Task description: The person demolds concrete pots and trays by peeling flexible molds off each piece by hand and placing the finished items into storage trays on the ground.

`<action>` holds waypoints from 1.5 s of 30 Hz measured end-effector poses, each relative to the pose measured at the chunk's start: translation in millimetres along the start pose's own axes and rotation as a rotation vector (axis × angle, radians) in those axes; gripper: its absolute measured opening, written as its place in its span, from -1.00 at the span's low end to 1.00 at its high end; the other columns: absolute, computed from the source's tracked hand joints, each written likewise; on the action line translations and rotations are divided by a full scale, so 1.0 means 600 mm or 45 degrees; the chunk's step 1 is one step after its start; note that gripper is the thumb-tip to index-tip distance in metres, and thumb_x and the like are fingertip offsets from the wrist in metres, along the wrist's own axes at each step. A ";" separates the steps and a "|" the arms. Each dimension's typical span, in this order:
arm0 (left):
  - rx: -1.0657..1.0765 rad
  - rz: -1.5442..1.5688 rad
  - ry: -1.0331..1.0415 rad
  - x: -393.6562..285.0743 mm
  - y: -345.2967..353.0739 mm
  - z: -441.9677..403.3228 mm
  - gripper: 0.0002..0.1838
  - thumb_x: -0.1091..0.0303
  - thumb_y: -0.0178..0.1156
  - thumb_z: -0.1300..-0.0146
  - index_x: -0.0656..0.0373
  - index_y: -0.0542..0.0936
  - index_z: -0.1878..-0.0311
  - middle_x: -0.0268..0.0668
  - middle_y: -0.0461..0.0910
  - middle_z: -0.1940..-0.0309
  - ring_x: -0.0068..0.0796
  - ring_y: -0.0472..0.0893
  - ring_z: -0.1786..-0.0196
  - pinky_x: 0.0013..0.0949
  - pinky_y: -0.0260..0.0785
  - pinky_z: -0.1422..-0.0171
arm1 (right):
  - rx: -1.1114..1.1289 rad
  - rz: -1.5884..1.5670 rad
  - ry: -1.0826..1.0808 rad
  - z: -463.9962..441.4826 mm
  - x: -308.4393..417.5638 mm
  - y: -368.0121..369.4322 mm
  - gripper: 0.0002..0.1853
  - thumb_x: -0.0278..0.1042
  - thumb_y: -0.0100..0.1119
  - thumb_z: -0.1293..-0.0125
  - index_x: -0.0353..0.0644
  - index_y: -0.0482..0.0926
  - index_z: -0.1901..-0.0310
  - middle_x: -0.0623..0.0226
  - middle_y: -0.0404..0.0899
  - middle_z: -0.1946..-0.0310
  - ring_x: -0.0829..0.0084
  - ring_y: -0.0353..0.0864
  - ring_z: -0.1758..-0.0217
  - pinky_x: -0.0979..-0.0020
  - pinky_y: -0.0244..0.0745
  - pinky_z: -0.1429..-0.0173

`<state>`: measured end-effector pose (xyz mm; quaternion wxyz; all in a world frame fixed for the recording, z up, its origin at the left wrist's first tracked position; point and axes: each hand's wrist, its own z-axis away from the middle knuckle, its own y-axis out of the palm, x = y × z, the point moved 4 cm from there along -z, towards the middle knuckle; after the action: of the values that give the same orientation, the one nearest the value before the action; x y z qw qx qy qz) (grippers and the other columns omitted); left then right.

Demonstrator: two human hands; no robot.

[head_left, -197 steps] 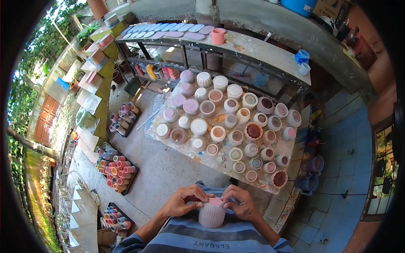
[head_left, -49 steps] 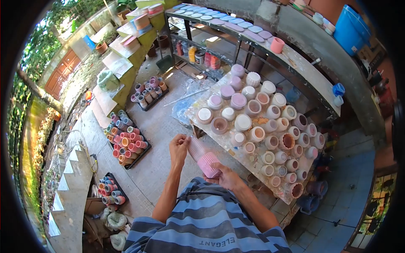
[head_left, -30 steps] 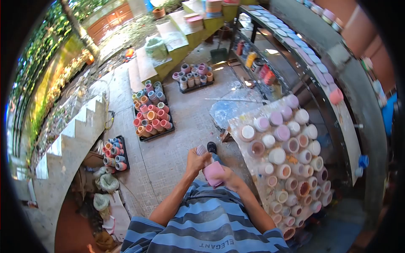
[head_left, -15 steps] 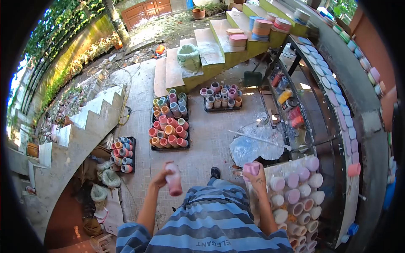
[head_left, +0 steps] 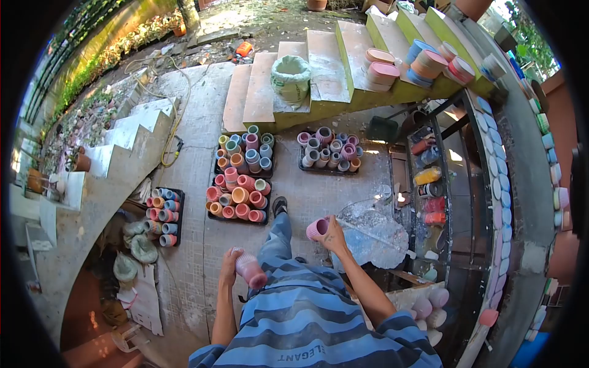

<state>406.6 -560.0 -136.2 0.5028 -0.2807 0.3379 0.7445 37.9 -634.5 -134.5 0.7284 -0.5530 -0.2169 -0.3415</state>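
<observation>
Since half a second ago, our right hand (head_left: pixel 333 238) has moved the ribbed pink pot (head_left: pixel 317 229) away from the table's (head_left: pixel 399 299) corner, and one shoe (head_left: pixel 280 205) shows farther ahead. Our fingers curl around the pot near the left edge of the speckled sheet (head_left: pixel 377 239); its mouth looks darker within. Our left hand (head_left: pixel 228 267) grasps a ribbed piece (head_left: pixel 250 270), cloudy, deeper pink at one end, its exact form blurred, we think. We count two held pieces and three groups of pots in black trays (head_left: pixel 331 172).

Your one head-worn camera looks forward and steeply down, your striped shirt (head_left: pixel 307 331) close below it, the floor (head_left: pixel 300 196) at mid-range, the green-sided staircase (head_left: pixel 325 64) farther off.
</observation>
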 end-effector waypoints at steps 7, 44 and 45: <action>-0.048 0.349 -0.252 -0.081 0.066 -0.186 -0.88 0.31 0.16 -0.21 0.15 0.55 0.33 -0.38 0.52 0.44 -0.52 0.55 0.34 -0.41 0.43 0.22 | -0.209 0.054 0.237 -0.173 -0.108 -0.013 -0.13 -0.17 0.67 0.23 -0.25 0.39 -0.14 -0.12 0.61 0.02 -0.10 0.62 -0.07 0.11 0.52 -0.19; -0.668 -0.099 -1.108 -0.011 0.284 -0.217 -0.75 0.25 0.12 -0.04 0.23 0.52 0.27 -0.24 0.61 0.40 -0.42 0.63 0.34 -0.35 0.52 0.15 | -0.091 0.460 0.575 -1.106 -0.535 0.212 -0.12 -0.30 0.57 0.00 -0.32 0.24 -0.31 -0.19 0.34 -0.24 -0.22 0.41 -0.29 0.01 0.46 -0.31; -0.659 -0.046 -1.113 -0.022 0.297 -0.236 -0.75 0.26 0.13 -0.06 0.23 0.51 0.26 -0.23 0.61 0.40 -0.40 0.64 0.33 -0.34 0.54 0.14 | -0.102 0.446 0.577 -1.107 -0.536 0.214 -0.12 -0.30 0.57 0.00 -0.32 0.24 -0.31 -0.19 0.34 -0.24 -0.22 0.41 -0.29 0.01 0.46 -0.31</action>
<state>255.1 -726.1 -173.8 0.5242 -0.0640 -0.1045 0.8427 -124.5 -1165.6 -637.4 0.7836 -0.5201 0.0638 -0.3337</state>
